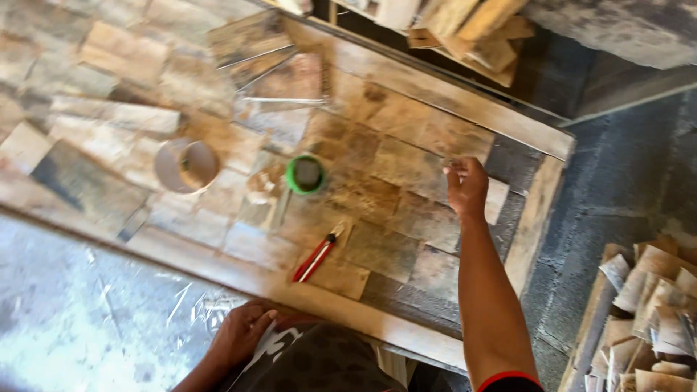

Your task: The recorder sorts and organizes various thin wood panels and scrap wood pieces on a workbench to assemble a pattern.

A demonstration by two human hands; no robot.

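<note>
While right hand [466, 187] pinches something tiny over patchwork wood panel [377, 174], left hand [239, 335] resting curled, empty, on near frame edge. Risk: sleeve snagging red utility knife [317, 255], knocking green cup [306, 174].

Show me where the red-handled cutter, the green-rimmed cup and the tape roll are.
red-handled cutter [314, 260]: head view, middle of its red handle.
green-rimmed cup [292, 182]: head view, left side of its green rim.
tape roll [168, 165]: head view, outer wall of the roll.
</note>
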